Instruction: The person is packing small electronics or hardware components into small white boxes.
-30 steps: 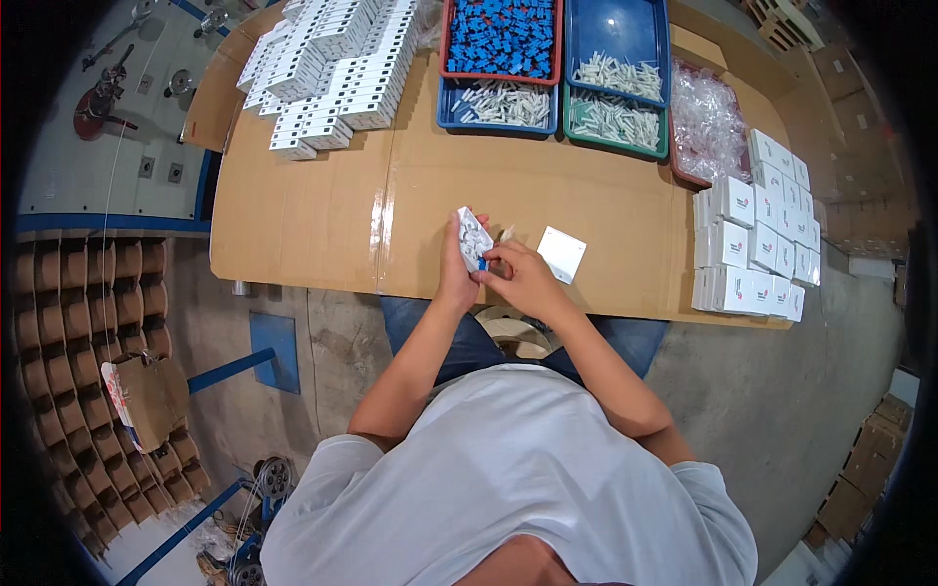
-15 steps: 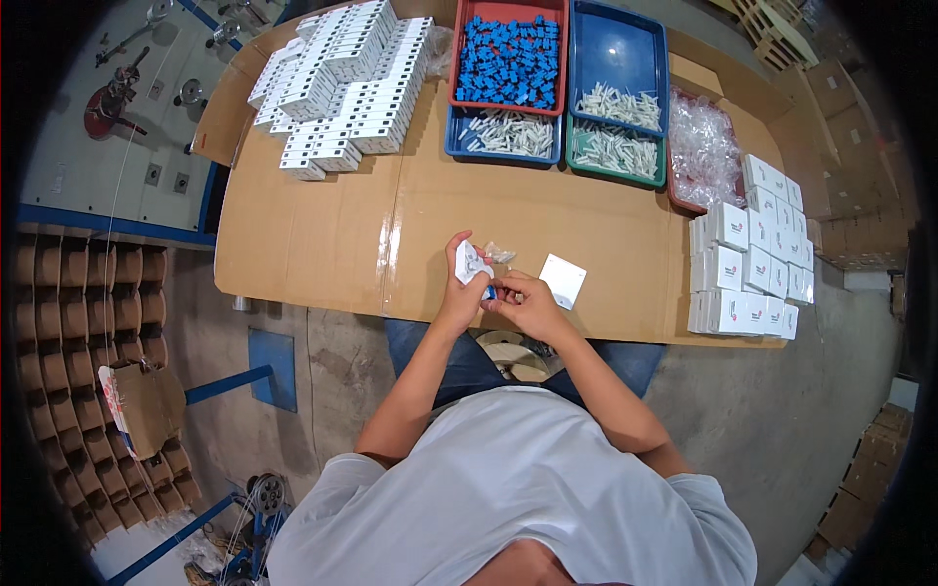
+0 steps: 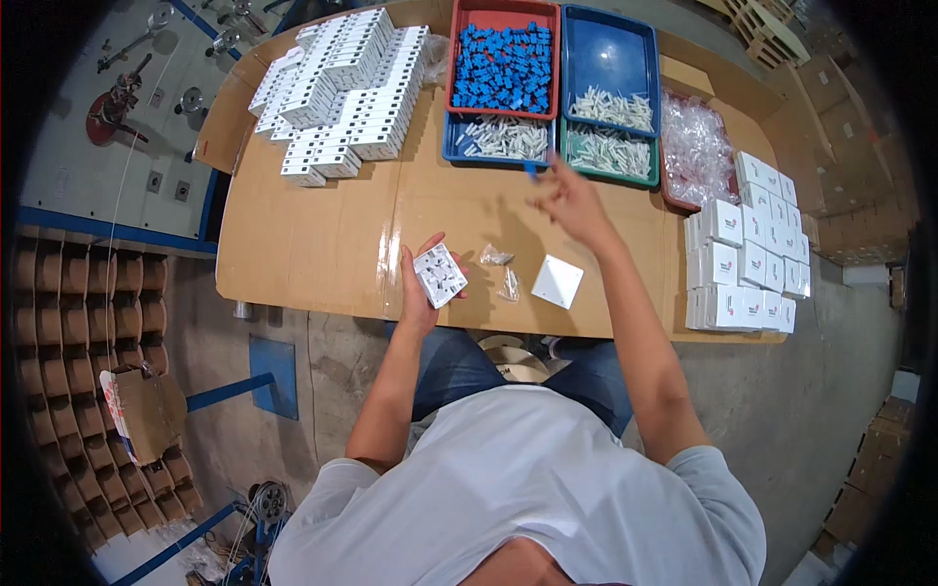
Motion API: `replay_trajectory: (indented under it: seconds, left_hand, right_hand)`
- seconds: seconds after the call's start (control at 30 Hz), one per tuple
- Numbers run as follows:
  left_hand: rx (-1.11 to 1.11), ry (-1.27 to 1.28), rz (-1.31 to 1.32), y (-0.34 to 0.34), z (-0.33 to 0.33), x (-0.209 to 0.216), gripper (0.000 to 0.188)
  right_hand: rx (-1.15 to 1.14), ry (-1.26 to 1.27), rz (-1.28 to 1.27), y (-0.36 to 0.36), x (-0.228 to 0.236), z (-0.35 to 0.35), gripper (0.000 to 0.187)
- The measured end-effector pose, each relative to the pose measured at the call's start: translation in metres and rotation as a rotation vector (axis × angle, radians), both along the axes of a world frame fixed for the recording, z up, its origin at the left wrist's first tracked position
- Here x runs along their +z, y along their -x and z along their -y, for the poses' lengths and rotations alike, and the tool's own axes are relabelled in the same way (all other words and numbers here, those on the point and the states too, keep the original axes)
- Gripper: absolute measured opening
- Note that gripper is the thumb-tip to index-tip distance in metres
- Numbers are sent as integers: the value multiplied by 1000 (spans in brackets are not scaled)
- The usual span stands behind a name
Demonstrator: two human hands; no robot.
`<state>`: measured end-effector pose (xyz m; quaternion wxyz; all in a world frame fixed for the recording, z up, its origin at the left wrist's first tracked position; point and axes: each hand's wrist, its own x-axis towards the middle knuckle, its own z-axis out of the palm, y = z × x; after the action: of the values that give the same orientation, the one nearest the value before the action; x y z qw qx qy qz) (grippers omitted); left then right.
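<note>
Probably light, stiff white square plastic housing mid-frame; left hand cradling edges, best hold; right hand, grip unclear.

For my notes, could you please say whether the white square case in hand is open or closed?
Open: the white square case in the left hand shows uneven inner parts, uncovered.

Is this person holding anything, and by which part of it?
The left hand holds a white square case by its outer edges. Whether the blurred right hand holds the blue piece beside it cannot be told.
</note>
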<state>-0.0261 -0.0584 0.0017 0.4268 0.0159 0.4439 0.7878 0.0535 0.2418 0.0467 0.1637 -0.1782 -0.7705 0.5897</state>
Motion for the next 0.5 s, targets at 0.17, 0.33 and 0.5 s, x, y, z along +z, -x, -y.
replay_trajectory:
  seconds: [0.17, 0.33, 0.5]
  left_hand:
    - [97, 112, 178, -21, 0, -15, 65]
    - [23, -93, 377, -31, 4, 6, 63]
    - [-119, -66, 434, -36, -7, 12, 57]
  right_hand:
    - [-20, -383, 270, -12, 0, -18, 63]
    - [43, -639, 741, -95, -50, 31, 59]
    - [-149, -324, 526, -128, -77, 35, 51]
